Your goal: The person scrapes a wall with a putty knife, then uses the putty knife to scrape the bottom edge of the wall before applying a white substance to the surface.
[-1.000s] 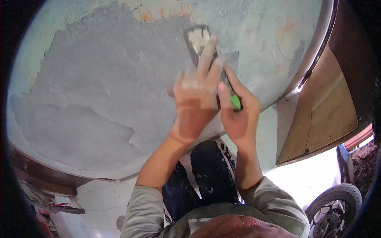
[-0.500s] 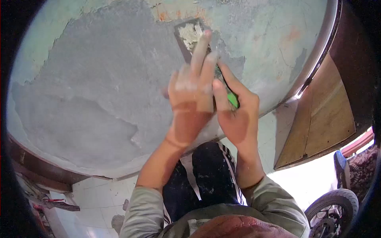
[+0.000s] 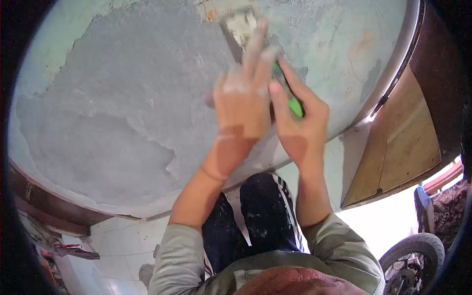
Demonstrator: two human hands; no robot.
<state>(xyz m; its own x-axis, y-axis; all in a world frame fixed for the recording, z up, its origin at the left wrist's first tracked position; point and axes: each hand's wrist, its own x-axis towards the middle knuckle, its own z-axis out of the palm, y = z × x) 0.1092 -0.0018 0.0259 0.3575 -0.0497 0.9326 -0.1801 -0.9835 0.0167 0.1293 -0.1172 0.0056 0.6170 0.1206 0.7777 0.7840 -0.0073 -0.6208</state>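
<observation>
A putty knife with a green handle point(image 3: 296, 107) lies slanted across the worn, curved surface point(image 3: 123, 88). Off-white paste point(image 3: 242, 25) covers part of its wide blade, which is blurred by motion. My right hand point(image 3: 305, 113) wraps the handle, its index finger stretched along the tool and its thumb on the near side. Over the blade and neck lies my left hand point(image 3: 243, 105), with two fingers reaching forward onto the tool and the others bent. The palm and the bent fingertips of that hand are hidden.
Peeling pale-green paint and grey patches cover the surface, with a raised rim point(image 3: 393, 78) at right. A brown wooden panel point(image 3: 398, 147) stands beyond it. Below are my knees point(image 3: 263, 211), white floor tiles point(image 3: 115, 243) and a wheel point(image 3: 413, 263) at lower right.
Both hands and the putty knife have moved together away from me and slightly to the right. The grip looks the same.
</observation>
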